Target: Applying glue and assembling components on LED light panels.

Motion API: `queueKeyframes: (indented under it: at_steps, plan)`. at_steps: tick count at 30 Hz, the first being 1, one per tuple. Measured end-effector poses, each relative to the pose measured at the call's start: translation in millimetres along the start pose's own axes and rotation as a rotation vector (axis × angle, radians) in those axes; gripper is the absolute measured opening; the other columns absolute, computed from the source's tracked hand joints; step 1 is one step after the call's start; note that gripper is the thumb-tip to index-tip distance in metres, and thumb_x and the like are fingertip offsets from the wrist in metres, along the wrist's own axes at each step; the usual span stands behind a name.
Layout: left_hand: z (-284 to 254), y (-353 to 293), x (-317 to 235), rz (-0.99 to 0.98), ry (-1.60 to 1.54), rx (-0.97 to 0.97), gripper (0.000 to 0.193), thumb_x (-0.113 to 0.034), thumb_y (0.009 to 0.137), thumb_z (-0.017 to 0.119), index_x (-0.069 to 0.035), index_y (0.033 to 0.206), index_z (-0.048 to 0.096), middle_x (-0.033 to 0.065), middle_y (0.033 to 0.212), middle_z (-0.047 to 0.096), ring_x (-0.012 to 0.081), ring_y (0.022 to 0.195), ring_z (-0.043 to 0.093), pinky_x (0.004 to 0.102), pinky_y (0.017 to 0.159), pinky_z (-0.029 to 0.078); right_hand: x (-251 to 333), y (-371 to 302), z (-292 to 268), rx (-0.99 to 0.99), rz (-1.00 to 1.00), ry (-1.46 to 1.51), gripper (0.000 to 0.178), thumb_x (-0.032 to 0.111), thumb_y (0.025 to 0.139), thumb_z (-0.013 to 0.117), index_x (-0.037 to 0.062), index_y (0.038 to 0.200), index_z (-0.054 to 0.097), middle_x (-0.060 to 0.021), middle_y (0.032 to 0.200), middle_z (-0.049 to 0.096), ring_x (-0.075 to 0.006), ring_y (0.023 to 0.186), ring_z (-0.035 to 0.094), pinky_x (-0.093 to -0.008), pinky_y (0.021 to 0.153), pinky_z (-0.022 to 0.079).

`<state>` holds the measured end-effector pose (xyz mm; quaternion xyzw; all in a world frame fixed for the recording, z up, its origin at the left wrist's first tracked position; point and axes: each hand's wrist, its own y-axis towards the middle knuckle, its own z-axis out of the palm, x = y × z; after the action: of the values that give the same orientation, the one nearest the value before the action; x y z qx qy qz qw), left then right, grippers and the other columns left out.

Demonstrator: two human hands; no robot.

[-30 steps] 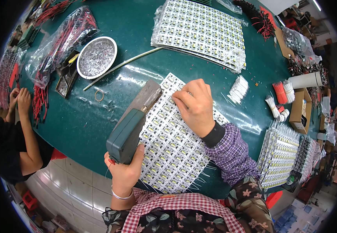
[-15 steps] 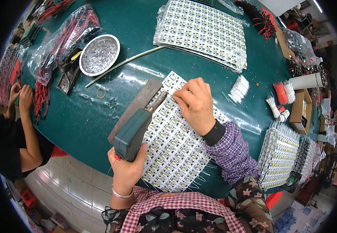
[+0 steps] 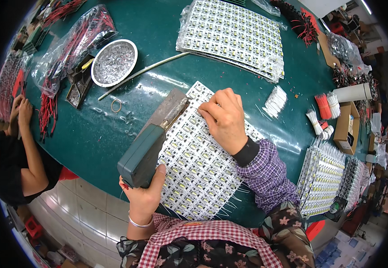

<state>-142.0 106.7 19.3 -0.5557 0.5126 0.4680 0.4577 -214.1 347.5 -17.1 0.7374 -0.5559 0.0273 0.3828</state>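
The soldering gun (image 3: 142, 154) is dark green, and the bar (image 3: 163, 109) beside its tip is greyish brown. White covers the LED panel (image 3: 198, 167), patterned in regular rows of yellow rectangles and small black parts; the panel stack (image 3: 232, 35) repeats that grid. The tabletop (image 3: 82, 143) is deep green. The apron (image 3: 203, 228) is checked red and white, the oversleeve (image 3: 270, 174) purple-and-white plaid with a black cuff (image 3: 246, 152), the blouse (image 3: 288, 221) black with pinkish flowers and grey-green leaves. The bangle (image 3: 141, 224) is silver, the bowl's rim (image 3: 135, 47) white, the carton (image 3: 348, 127) brown.
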Motion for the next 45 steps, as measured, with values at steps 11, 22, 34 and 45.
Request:
queueKeyframes:
  at_steps: [11, 22, 34, 45]
  plan:
    - [9, 4, -9, -0.062, -0.063, -0.041, 0.031, 0.013, 0.081, 0.067, 0.01, 0.111, 0.064, 0.0112, 0.086, 0.065, 0.0106, 0.053, 0.055, 0.0235, 0.047, 0.04, -6, 1, -25, -0.092, 0.067, 0.015, 0.012, 0.003, 0.077, 0.077, 0.0066, 0.083, 0.068, -0.0051, 0.085, 0.057, -0.0263, 0.086, 0.054, -0.0383, 0.076, 0.043]
    - [17, 11, -10, -0.07, -0.204, -0.008, 0.036, 0.012, 0.081, 0.068, 0.009, 0.116, 0.059, 0.0148, 0.102, 0.066, 0.0129, 0.056, 0.057, 0.0258, 0.047, 0.045, -54, -57, -82, -0.111, 0.396, -0.274, 0.013, 0.001, 0.079, 0.075, 0.0028, 0.088, 0.066, -0.01, 0.09, 0.055, -0.031, 0.088, 0.054, -0.0406, 0.077, 0.046]
    - [12, 13, -7, -0.067, -0.25, -0.001, 0.029, 0.011, 0.083, 0.068, 0.009, 0.111, 0.061, 0.0107, 0.082, 0.063, 0.0129, 0.053, 0.055, 0.0247, 0.047, 0.045, -43, -41, -95, -0.217, 0.332, -0.241, 0.011, -0.004, 0.086, 0.066, 0.0002, 0.09, 0.056, -0.0131, 0.091, 0.056, -0.0346, 0.087, 0.053, -0.0423, 0.075, 0.045]
    - [6, 13, 4, -0.026, -0.187, 0.049, 0.032, 0.01, 0.085, 0.068, 0.009, 0.116, 0.059, 0.0128, 0.09, 0.065, 0.0109, 0.056, 0.056, 0.0246, 0.047, 0.044, -53, -78, -99, -0.173, 0.369, -0.176, 0.017, -0.001, 0.082, 0.074, 0.0011, 0.096, 0.065, -0.0108, 0.087, 0.061, -0.0292, 0.083, 0.061, -0.0386, 0.072, 0.05]
